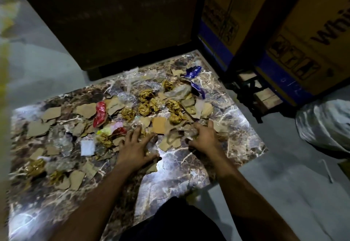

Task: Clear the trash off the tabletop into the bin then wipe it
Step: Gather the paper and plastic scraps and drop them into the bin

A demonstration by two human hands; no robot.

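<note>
Evidently early: cardboard scraps (86, 110) and paper balls (145, 94) litter the marble surface (189, 174), left hand (135, 150) fingers spread, right hand (203, 136) clamped on clear plastic (191, 132), wiping unstarted.

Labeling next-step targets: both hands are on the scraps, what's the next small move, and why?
Probably draw both hands together to bunch the scraps: the left hand lies spread on cardboard bits, the right hand clutches clear plastic, and loose scraps cover the tabletop.

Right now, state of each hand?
Left hand: open, fingers spread flat on the cardboard scraps.
Right hand: grip closed on crumpled clear plastic.
</note>
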